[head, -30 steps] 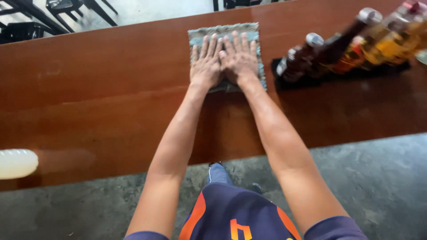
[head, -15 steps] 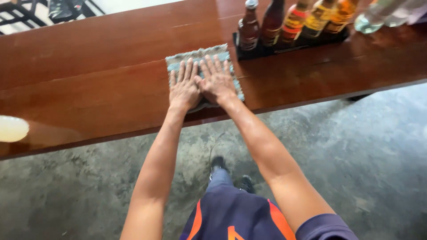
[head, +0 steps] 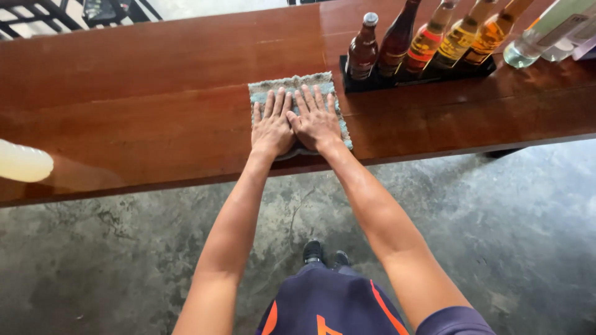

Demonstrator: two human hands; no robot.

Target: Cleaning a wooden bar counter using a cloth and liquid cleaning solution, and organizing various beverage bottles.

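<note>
Grey cleaning cloth [head: 297, 84] is lying under my left hand [head: 271, 129] and right hand [head: 316, 121], fingers spread flat, pressing evenly on the wooden counter [head: 136, 118] beside the bottle tray [head: 415, 75].

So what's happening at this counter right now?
A person leans over a long wooden counter with both arms stretched out. The left hand and right hand lie flat, side by side, pressing on a grey-green cloth spread on the wood. Just right of the cloth, a black tray holds a row of bottles. A pale rounded object sits at the counter's left end.
</note>
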